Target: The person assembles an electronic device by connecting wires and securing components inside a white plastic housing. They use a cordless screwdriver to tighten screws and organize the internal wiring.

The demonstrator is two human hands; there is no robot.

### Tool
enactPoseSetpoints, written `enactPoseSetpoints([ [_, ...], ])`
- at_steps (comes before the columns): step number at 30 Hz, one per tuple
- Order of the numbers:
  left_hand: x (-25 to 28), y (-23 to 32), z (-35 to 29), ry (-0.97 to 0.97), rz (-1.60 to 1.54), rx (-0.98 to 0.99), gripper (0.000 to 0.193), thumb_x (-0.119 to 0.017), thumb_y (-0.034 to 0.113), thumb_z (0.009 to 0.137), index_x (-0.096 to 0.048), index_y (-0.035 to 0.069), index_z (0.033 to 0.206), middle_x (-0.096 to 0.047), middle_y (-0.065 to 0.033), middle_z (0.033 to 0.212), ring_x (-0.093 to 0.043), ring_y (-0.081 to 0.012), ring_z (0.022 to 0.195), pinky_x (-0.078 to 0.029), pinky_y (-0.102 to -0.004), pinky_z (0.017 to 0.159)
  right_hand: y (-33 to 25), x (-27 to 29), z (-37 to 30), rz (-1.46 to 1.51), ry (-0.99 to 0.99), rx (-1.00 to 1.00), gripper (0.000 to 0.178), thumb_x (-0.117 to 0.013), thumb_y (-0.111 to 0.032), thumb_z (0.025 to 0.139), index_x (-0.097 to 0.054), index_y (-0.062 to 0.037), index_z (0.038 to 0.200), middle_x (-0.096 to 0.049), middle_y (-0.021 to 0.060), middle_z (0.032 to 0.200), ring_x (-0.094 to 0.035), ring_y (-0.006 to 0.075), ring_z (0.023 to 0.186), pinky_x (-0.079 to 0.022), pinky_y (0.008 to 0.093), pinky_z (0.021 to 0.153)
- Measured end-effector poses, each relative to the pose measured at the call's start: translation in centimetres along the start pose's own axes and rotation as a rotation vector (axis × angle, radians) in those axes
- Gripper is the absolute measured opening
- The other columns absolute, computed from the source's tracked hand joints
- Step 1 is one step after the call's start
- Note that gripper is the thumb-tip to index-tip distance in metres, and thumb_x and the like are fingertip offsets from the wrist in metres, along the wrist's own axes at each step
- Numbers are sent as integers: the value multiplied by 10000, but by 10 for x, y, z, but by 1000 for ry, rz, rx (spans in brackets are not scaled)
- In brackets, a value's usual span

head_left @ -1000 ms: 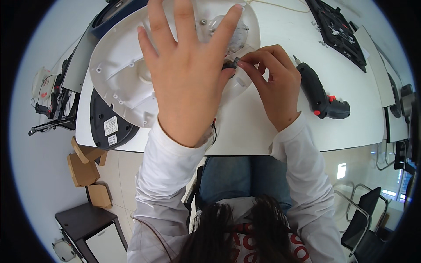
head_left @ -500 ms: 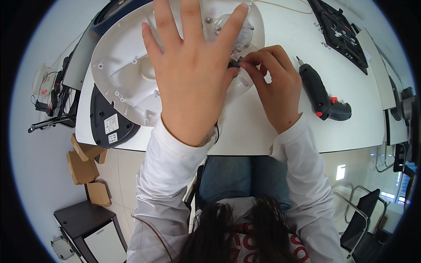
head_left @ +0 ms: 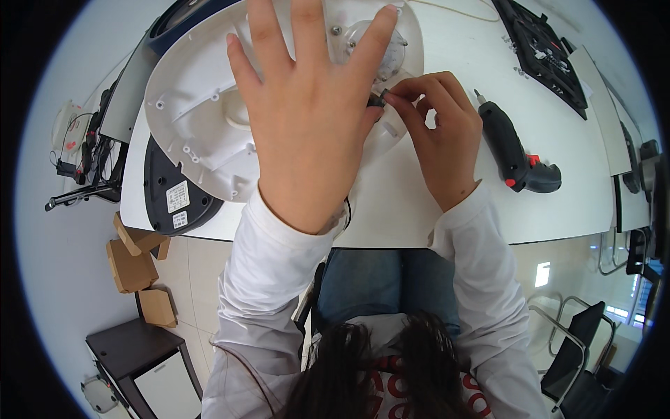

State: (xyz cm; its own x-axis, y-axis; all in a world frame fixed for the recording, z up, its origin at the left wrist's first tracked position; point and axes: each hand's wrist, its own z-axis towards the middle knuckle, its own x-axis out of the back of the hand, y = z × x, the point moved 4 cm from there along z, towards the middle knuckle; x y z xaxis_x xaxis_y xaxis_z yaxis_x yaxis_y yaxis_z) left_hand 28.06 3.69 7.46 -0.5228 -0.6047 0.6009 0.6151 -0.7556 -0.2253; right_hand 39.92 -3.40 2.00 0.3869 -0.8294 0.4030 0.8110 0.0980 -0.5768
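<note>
A large white plastic housing (head_left: 183,91), shaped like a shallow oval shell with screw posts inside, lies on the table. My left hand (head_left: 307,129) is spread over it, fingers stretched apart, hiding much of its middle. Close to the left thumb sits a small dark part (head_left: 375,100) at the housing's right side; the thumb partly covers it. My right hand (head_left: 444,136) pinches the outer end of that dark part between thumb and forefinger. Beyond, a clear round cover (head_left: 392,59) with screws is set in the housing, partly behind my left forefinger.
A black electric screwdriver (head_left: 508,146) with red buttons lies right of my right hand. Farther back is a black tool case (head_left: 541,52), with loose screws beside it. A black base with labels (head_left: 159,185) rests at the table's left, partly beneath the housing.
The right fingertips have shifted very slightly to the right at the dark part. My left hand and the housing have barely moved.
</note>
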Motion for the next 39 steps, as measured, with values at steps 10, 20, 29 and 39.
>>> enactPoseSetpoints([
  [10,-1,1,4,-1,-5,3,771,-880,146,539,-627,184,1267,-380,-230,1430,-293,-491,1368,-349,-592,1034,1,4,3,101,-23,-179,153,-807,-130,784,-680,-73,849,-651,2,840,-542,115,560,-418,260,521],
  [20,17,7,16,-246,-162,117,785,-886,154,536,-622,190,1274,-373,-234,1430,-285,-489,1370,-345,-600,1035,5,11,4,123,-40,-153,155,-802,-102,786,-687,-72,885,-657,11,857,-538,112,580,-410,251,529],
  [29,11,6,9,-126,-17,49,802,-894,152,524,-619,196,1276,-354,-235,1438,-281,-497,1366,-346,-639,1021,-11,125,-11,-306,43,82,224,-633,99,834,-705,-56,979,-664,54,946,-600,105,700,-399,212,511],
  [39,10,3,8,-90,-152,98,946,-927,182,429,-601,343,1302,-383,-112,1462,-320,-423,1354,-387,-552,998,44,170,-52,-737,-563,-70,777,-560,147,652,-473,-56,1397,-545,174,1320,-537,364,1197,-417,427,1054],
])
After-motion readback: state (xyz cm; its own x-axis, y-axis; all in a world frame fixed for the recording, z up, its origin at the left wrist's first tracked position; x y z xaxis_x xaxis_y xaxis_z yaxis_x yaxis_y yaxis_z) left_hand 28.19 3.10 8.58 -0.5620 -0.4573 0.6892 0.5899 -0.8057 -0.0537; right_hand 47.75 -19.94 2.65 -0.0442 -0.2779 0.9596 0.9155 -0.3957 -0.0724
